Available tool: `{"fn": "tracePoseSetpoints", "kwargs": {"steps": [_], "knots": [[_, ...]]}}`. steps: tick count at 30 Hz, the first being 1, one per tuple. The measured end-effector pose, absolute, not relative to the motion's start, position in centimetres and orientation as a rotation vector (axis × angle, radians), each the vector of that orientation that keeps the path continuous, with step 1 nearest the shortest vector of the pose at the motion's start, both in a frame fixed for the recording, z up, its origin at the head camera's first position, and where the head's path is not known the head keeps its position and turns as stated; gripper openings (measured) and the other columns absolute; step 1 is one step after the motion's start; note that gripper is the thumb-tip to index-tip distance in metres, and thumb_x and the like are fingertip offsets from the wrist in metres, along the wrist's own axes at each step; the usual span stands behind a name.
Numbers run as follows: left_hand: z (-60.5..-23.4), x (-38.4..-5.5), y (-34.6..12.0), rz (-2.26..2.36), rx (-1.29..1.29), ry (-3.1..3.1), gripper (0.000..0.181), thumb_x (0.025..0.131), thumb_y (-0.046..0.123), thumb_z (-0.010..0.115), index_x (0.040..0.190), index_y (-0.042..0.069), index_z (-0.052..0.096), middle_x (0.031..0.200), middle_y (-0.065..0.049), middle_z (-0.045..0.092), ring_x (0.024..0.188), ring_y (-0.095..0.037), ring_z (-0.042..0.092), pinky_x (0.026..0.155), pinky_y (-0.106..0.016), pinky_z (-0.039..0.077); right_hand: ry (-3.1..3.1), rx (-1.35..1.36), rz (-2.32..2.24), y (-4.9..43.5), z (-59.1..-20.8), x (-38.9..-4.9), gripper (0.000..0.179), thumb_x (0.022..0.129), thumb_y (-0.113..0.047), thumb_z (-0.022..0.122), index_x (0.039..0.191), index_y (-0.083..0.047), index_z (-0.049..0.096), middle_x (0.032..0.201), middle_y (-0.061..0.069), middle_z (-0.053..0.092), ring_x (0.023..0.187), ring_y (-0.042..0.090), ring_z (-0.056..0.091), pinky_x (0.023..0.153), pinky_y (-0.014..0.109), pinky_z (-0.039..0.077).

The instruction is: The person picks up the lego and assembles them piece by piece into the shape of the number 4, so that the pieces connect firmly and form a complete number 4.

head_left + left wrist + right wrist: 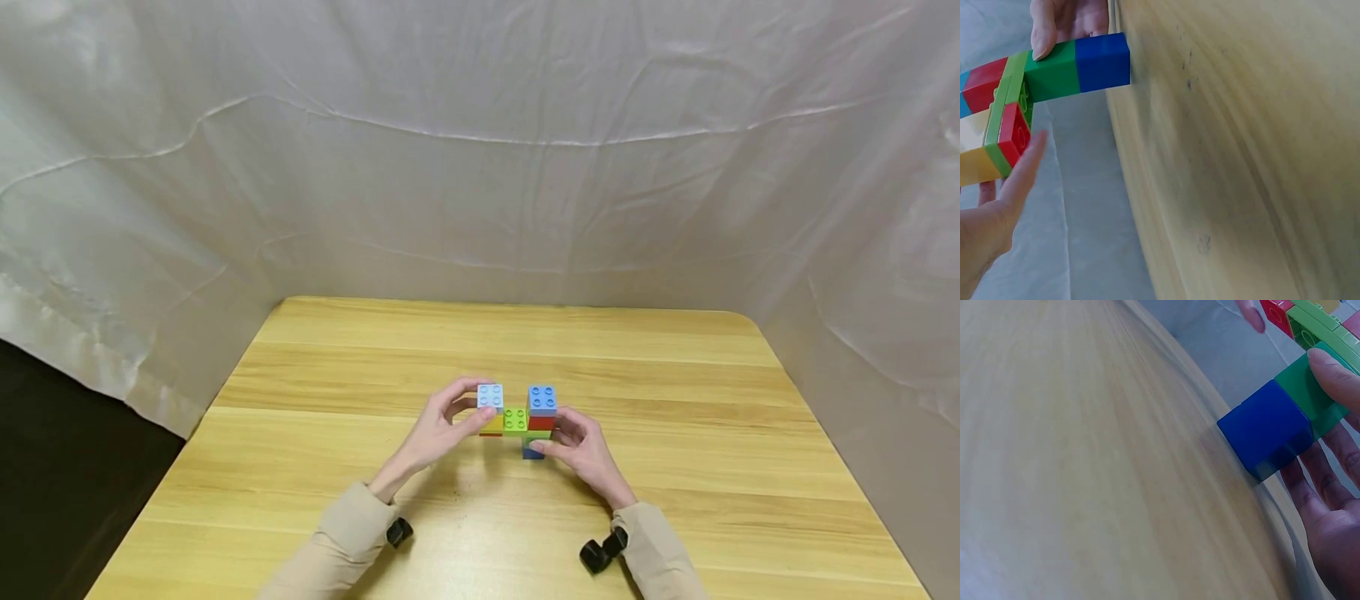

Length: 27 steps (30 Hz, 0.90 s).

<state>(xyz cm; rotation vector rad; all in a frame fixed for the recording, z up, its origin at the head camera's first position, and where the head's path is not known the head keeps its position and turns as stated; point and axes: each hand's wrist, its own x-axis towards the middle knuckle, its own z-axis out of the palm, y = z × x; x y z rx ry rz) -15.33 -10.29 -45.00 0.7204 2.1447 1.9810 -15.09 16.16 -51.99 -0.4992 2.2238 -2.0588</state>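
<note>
Both hands hold one joined build of toy building bricks in the head view. A long lime green brick (515, 421) bridges its two sides. On the left, a light blue brick (491, 392) tops a yellow brick, with a red brick (1013, 134) under the bridge. My left hand (438, 429) pinches this side, thumb in front and fingers behind. To the right, a blue brick (542, 398) tops a red one; below the bridge come a green brick (1054, 72) and a dark blue brick (1265, 428) at the bottom. My right hand (588, 457) grips the green brick between thumb and fingers.
The build is over a wood-grain table (337, 467). Pale sheeting (525, 200) surrounds the table's back and sides. Each wrist carries a small black device, and a dark area (67, 467) lies beyond the left edge.
</note>
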Motion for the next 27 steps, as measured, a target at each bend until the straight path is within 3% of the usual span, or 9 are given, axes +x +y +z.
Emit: {"fn": "tracePoseSetpoints", "kwargs": {"steps": [6, 16, 27], "knots": [[-45.46, -15.26, -10.0, 2.018, 0.645, 2.183, 0.037, 0.095, 0.013, 0.068, 0.13, 0.003, 0.061, 0.127, -0.021, 0.062, 0.115, -0.028, 0.061, 0.092, -0.03, 0.057, 2.228, -0.504, -2.063, 16.15, -52.15, -15.16, 0.048, 0.082, -0.002, 0.08, 0.125, 0.007, 0.061, 0.116, -0.014, 0.069, 0.11, 0.0, 0.066, 0.097, 0.017, 0.055], [-45.06, -15.01, -9.76, 2.002, 0.528, 2.212, 0.038, 0.094, 0.014, 0.07, 0.13, 0.002, 0.063, 0.122, -0.023, 0.065, 0.109, -0.026, 0.064, 0.085, -0.026, 0.059, 2.223, -0.504, -2.05, 16.18, -51.87, -15.04, 0.049, 0.084, -0.005, 0.079, 0.128, 0.005, 0.06, 0.116, -0.02, 0.068, 0.111, -0.001, 0.065, 0.098, 0.017, 0.054], [-45.08, -15.02, -9.69, 1.976, 0.528, 2.262, 0.037, 0.092, 0.013, 0.071, 0.127, 0.001, 0.066, 0.117, -0.022, 0.069, 0.105, -0.019, 0.065, 0.091, -0.03, 0.056, 2.231, -0.484, -2.04, 16.22, -51.84, -15.05, 0.05, 0.083, -0.005, 0.08, 0.128, 0.004, 0.061, 0.115, -0.019, 0.068, 0.111, -0.002, 0.065, 0.098, 0.016, 0.054]]}}
